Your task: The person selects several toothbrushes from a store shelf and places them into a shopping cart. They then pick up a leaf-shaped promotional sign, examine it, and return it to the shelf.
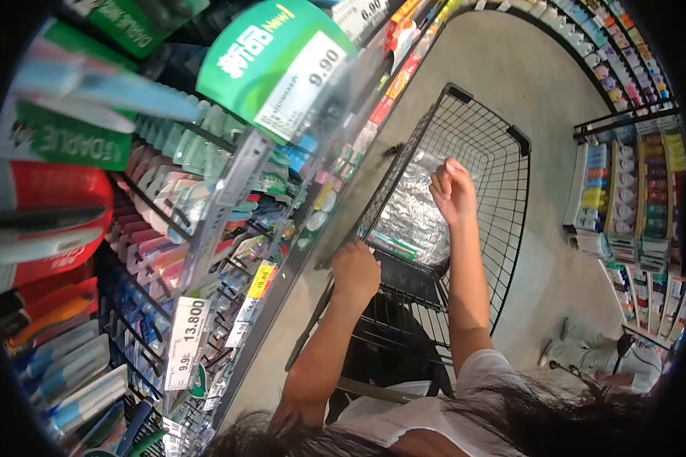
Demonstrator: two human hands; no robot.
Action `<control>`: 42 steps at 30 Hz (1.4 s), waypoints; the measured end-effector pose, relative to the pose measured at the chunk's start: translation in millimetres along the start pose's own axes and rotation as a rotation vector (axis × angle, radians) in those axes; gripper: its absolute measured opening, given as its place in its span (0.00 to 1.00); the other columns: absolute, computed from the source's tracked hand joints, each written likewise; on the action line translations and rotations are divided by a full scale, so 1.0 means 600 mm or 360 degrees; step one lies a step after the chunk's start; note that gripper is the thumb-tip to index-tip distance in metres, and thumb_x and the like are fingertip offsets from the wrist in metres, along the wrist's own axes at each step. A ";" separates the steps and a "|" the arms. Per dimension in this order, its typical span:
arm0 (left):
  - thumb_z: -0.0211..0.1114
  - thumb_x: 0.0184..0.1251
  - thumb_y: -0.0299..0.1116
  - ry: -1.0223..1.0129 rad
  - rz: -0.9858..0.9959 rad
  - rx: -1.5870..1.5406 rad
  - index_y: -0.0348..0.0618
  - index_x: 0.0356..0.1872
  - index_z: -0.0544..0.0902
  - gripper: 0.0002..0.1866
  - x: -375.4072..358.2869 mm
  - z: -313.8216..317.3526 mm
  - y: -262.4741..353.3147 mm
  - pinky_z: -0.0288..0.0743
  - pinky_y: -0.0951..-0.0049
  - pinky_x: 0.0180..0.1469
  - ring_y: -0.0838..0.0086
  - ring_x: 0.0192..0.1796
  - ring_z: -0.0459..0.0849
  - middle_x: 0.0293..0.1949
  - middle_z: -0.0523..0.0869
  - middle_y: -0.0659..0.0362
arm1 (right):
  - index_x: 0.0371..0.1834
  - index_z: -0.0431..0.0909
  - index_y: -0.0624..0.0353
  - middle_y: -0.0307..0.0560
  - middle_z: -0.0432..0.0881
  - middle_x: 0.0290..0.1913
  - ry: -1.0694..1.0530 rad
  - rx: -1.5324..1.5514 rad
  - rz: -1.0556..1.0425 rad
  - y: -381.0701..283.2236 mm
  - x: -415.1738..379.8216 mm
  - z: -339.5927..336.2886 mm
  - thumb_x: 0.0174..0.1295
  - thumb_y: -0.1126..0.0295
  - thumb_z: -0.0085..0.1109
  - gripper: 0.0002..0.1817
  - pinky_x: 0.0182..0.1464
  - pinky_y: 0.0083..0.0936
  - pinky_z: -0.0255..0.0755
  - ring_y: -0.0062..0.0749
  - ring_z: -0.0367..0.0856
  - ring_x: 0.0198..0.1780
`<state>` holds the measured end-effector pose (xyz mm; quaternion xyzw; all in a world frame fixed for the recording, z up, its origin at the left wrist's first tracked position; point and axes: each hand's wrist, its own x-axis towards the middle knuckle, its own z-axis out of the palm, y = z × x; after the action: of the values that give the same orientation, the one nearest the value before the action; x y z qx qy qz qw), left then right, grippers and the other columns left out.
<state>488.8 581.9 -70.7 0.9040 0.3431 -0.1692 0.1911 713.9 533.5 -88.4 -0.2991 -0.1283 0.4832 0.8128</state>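
The left hand (pixel 357 270) is beside the near left edge of the shopping cart (pixel 520 221), its back turned to the camera and its fingers bent down out of sight; whether it grips the rim or holds anything, I cannot tell. The right hand (pixel 453 192) is raised over the cart's basket, loosely curled, with the fingers folded toward the palm and the gap inside narrow; what, if anything, lies within that curl is too small to tell. Beneath it in the basket lies a crinkled silver sheet or bag (pixel 413 209), and at its near end, just beside the left hand, rests a slim pack with green and white stripes (pixel 392 245). A black panel (pixel 408 276) sits at the near end of the cart, below the pack. To the left of the left arm runs a rack of hanging packs, with a price tag reading 13.800 (pixel 187 343) and a green sign (pixel 270 65) marked 9.90.
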 end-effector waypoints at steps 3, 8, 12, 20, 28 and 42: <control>0.63 0.52 0.43 0.0011 -0.0006 0.0026 0.32 0.36 0.71 0.22 -0.004 -0.004 0.006 0.74 0.66 0.40 0.61 0.39 0.79 0.34 0.77 0.49 | 0.29 0.71 0.58 0.37 0.70 0.17 0.0938 -0.0229 0.0268 0.107 -0.053 -0.265 0.57 0.67 0.52 0.06 0.19 0.16 0.58 0.20 0.64 0.18; 0.62 0.54 0.40 -0.0032 -0.0016 -0.0076 0.27 0.44 0.68 0.26 -0.013 -0.028 0.017 0.71 0.66 0.44 0.58 0.43 0.76 0.38 0.75 0.47 | 0.42 0.71 0.64 0.45 0.77 0.38 0.1459 -0.1884 0.1459 0.294 -0.234 -0.510 0.37 0.65 0.72 0.29 0.32 0.28 0.71 0.30 0.75 0.37; 0.62 0.54 0.40 -0.0077 0.0025 0.0000 0.23 0.54 0.62 0.34 -0.030 -0.040 0.029 0.69 0.66 0.45 0.59 0.43 0.74 0.39 0.74 0.47 | 0.43 0.69 0.66 0.57 0.76 0.42 0.1328 -0.2272 0.1220 0.368 -0.276 -0.526 0.27 0.57 0.77 0.39 0.44 0.32 0.70 0.43 0.76 0.44; 0.60 0.55 0.43 -0.0086 0.0088 0.0153 0.24 0.55 0.62 0.34 -0.032 -0.049 0.031 0.69 0.67 0.41 0.62 0.39 0.74 0.38 0.73 0.49 | 0.37 0.72 0.60 0.57 0.79 0.35 0.1088 -0.2429 0.1288 0.334 -0.250 -0.473 0.30 0.50 0.74 0.34 0.42 0.34 0.70 0.45 0.78 0.40; 0.60 0.55 0.45 0.0023 0.0143 0.0065 0.25 0.53 0.65 0.33 -0.034 -0.044 0.014 0.71 0.66 0.41 0.60 0.40 0.77 0.37 0.77 0.47 | 0.28 0.82 0.52 0.54 0.80 0.34 0.0295 -0.3131 0.1101 0.254 -0.234 -0.402 0.43 0.44 0.63 0.22 0.40 0.39 0.73 0.48 0.79 0.37; 0.60 0.53 0.49 -0.0038 0.0198 -0.0136 0.32 0.38 0.69 0.26 0.014 -0.015 -0.010 0.73 0.56 0.42 0.51 0.41 0.79 0.37 0.79 0.42 | 0.36 0.79 0.60 0.32 0.76 0.22 0.0941 -0.1134 -0.0069 -0.122 -0.181 -0.007 0.53 0.63 0.62 0.13 0.21 0.12 0.59 0.13 0.68 0.20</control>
<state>492.3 594.6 -67.6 0.9125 0.2909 -0.1529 0.2437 713.4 412.4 -38.5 -0.6820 -0.0552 0.2860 0.6709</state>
